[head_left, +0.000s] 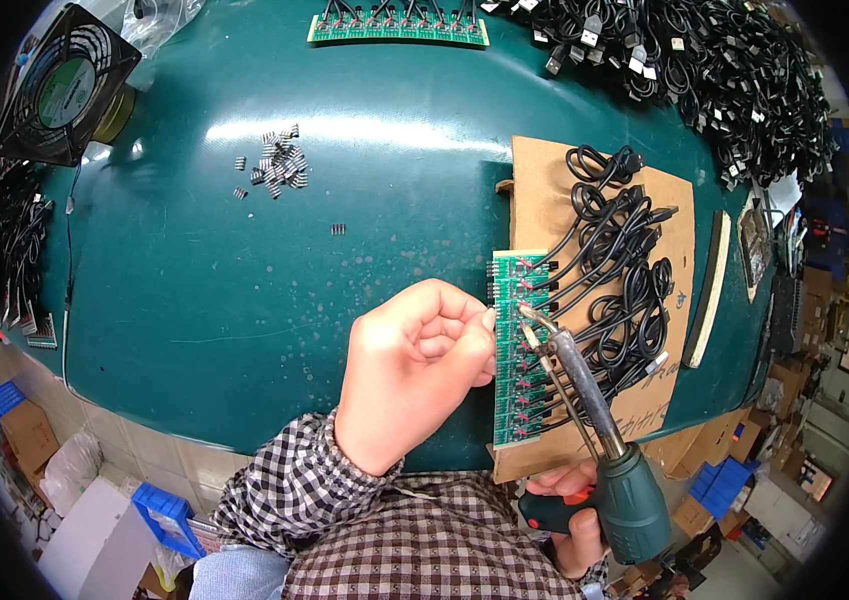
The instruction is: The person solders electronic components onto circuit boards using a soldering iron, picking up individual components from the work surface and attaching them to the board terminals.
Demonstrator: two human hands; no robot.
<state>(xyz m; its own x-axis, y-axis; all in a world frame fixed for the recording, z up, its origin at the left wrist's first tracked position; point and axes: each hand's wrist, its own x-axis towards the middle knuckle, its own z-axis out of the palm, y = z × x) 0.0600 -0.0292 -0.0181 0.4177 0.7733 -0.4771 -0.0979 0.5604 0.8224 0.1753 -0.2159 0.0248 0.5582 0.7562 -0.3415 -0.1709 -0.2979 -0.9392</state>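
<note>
Green tabletop (185, 270), circuit board (518, 405), bin (163, 512)

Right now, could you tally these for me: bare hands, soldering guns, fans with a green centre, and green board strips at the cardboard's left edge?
Bare hands: 2 (left hand, right hand)
Soldering gun: 1
Fan with a green centre: 1
Green board strip: 1
Total: 5

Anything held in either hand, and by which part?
Right hand: soldering iron, by its handle. Left hand, at the left edge of the circuit board: cannot tell whether it holds anything.
</note>
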